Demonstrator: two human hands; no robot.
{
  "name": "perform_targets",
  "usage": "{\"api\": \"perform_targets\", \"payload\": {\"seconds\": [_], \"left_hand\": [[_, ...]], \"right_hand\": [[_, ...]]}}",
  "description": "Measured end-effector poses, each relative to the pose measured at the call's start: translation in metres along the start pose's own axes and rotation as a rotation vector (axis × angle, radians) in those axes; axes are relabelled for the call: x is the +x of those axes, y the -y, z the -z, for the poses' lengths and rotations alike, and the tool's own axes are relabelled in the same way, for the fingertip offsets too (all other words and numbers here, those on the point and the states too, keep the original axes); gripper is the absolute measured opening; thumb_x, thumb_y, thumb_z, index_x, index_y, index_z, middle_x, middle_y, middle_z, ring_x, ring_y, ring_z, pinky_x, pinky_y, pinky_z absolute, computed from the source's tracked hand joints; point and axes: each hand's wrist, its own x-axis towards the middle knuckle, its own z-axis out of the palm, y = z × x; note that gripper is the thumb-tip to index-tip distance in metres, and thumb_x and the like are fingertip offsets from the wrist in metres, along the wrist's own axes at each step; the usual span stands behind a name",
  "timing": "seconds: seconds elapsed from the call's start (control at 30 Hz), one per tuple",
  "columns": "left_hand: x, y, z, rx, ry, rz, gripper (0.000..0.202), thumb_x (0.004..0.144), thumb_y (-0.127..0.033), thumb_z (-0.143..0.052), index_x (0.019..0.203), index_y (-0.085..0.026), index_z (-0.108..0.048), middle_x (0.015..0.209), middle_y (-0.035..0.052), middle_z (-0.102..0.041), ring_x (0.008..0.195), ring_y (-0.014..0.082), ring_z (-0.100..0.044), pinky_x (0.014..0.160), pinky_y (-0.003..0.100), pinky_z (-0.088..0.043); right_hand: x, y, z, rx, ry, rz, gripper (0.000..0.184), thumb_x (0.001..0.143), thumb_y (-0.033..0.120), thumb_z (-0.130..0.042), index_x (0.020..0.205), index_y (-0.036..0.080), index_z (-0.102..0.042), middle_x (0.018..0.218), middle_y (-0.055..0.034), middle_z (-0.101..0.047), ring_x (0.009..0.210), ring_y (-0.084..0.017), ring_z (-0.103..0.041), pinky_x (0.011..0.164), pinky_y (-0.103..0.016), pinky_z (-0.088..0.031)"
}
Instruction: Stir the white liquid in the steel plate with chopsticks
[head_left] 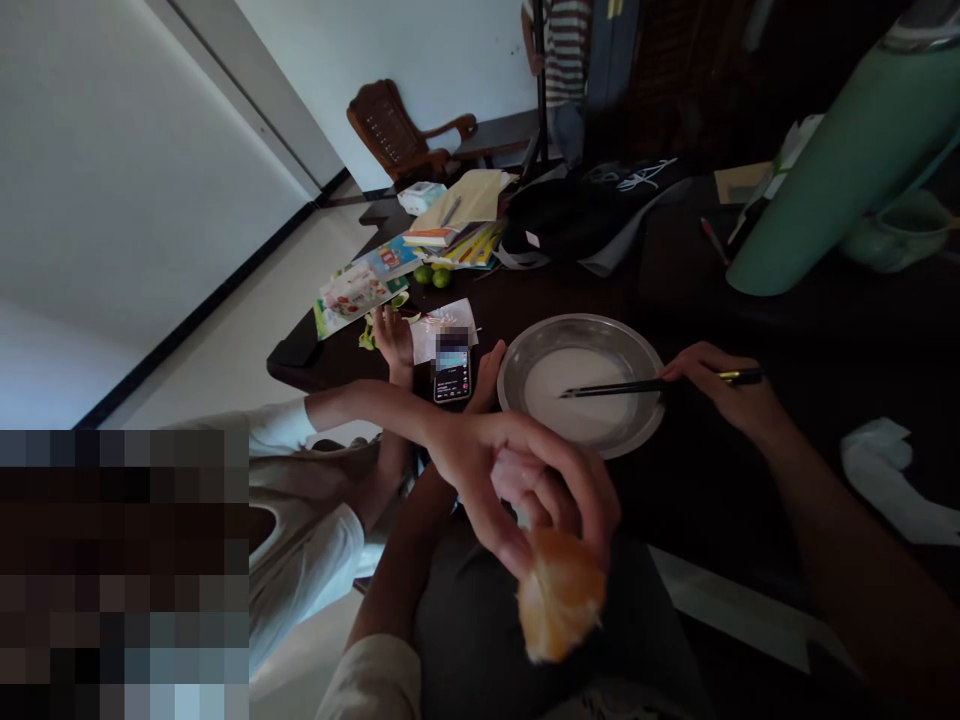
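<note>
My right hand [724,390] is closed around a pair of black chopsticks [619,388]. Their tips reach into a white, milky mixture [574,410] in a round metal bowl [652,350]. My left hand [489,378] is at the bowl's left rim and seems to grip it; most of it is hidden behind another person's arm. That person's hand [540,465] stretches across in front of me, holding a peeled piece of orange [562,597] near the camera. The person's other hand [394,340] is beside a lit phone [452,368].
Books and papers [465,220], green citrus fruits [433,276] and a black bag [570,220] lie toward the back. A tall green bottle [832,170] stands at right, with crumpled tissue [881,455] nearer. Another person [566,60] stands beyond the table.
</note>
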Motion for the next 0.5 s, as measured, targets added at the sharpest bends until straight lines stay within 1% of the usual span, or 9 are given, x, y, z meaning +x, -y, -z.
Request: {"api": "perform_targets", "payload": {"seconds": [0.07,0.13,0.17,0.23,0.33,0.4,0.43,0.47,0.5], "left_hand": [[-0.006,-0.006,0.004,-0.012,0.047,-0.007,0.05,0.05,-0.085,-0.078,0.076,-0.043,-0.074,0.064,0.0043,-0.06,0.098,0.0251,-0.074,0.067,0.036,-0.055],[-0.009,-0.013,0.01,-0.072,0.104,-0.079,0.065,0.05,-0.092,-0.07,0.075,-0.032,-0.074,0.066,0.0039,-0.064,0.109,0.0159,-0.07,0.083,0.032,-0.048],[-0.011,-0.016,0.013,-0.119,0.118,-0.141,0.076,0.053,-0.096,-0.06,0.075,-0.024,-0.073,0.07,0.0041,-0.067,0.112,0.0091,-0.065,0.091,0.029,-0.041],[-0.015,-0.023,0.013,-0.207,0.069,-0.263,0.08,0.056,-0.097,-0.047,0.066,-0.02,-0.068,0.072,0.0052,-0.07,0.114,0.0028,-0.059,0.096,0.026,-0.032],[-0.024,-0.037,-0.005,-0.198,-0.098,-0.276,0.07,0.044,-0.09,-0.069,0.077,-0.028,-0.077,0.074,0.0074,-0.073,0.115,0.0112,-0.061,0.091,0.029,-0.039],[-0.031,-0.048,-0.028,-0.115,-0.109,-0.183,0.073,0.039,-0.082,-0.081,0.095,-0.035,-0.082,0.08,0.0091,-0.073,0.113,0.0205,-0.066,0.084,0.036,-0.047],[-0.035,-0.053,-0.041,-0.056,-0.059,-0.121,0.07,0.04,-0.079,-0.083,0.1,-0.043,-0.081,0.08,0.0085,-0.072,0.111,0.0246,-0.068,0.078,0.041,-0.05],[-0.038,-0.059,-0.053,0.008,0.038,-0.069,0.061,0.044,-0.078,-0.085,0.099,-0.053,-0.078,0.076,0.0072,-0.07,0.108,0.0304,-0.071,0.069,0.046,-0.053],[-0.04,-0.065,-0.064,0.079,0.162,-0.038,0.054,0.05,-0.078,-0.081,0.1,-0.059,-0.075,0.076,0.0056,-0.068,0.105,0.0313,-0.072,0.064,0.047,-0.055]], "right_hand": [[0.001,0.0,0.005,-0.016,-0.1,-0.016,0.031,0.088,0.05,-0.069,0.069,0.028,-0.079,0.08,-0.0025,-0.076,0.082,-0.022,-0.07,0.082,-0.037,-0.05],[0.001,0.001,0.007,0.002,-0.141,-0.039,0.032,0.088,0.048,-0.069,0.066,0.028,-0.078,0.075,-0.0017,-0.074,0.078,-0.021,-0.068,0.079,-0.036,-0.049],[0.001,0.001,0.007,0.024,-0.124,-0.047,0.033,0.088,0.048,-0.069,0.064,0.027,-0.077,0.073,-0.0015,-0.073,0.076,-0.021,-0.068,0.078,-0.036,-0.049],[0.0,0.003,0.001,0.061,-0.038,-0.055,0.034,0.086,0.051,-0.07,0.061,0.027,-0.076,0.072,-0.0012,-0.073,0.074,-0.02,-0.068,0.077,-0.036,-0.05],[0.0,0.005,-0.006,0.068,0.059,-0.047,0.034,0.083,0.055,-0.073,0.064,0.027,-0.078,0.076,-0.0019,-0.074,0.077,-0.022,-0.069,0.078,-0.037,-0.052],[0.0,0.004,-0.005,0.042,0.032,-0.035,0.033,0.082,0.056,-0.074,0.065,0.028,-0.079,0.077,-0.0024,-0.075,0.079,-0.022,-0.069,0.079,-0.037,-0.052],[0.001,0.004,-0.002,0.03,-0.004,-0.036,0.032,0.083,0.055,-0.074,0.066,0.028,-0.079,0.078,-0.0025,-0.075,0.08,-0.022,-0.069,0.08,-0.038,-0.052],[0.001,0.003,0.001,0.022,-0.043,-0.038,0.032,0.084,0.054,-0.073,0.066,0.028,-0.079,0.078,-0.0025,-0.075,0.079,-0.022,-0.069,0.081,-0.038,-0.051],[0.001,0.003,0.004,0.021,-0.076,-0.037,0.033,0.086,0.053,-0.072,0.065,0.027,-0.078,0.076,-0.0026,-0.075,0.078,-0.022,-0.069,0.081,-0.038,-0.051]]}}
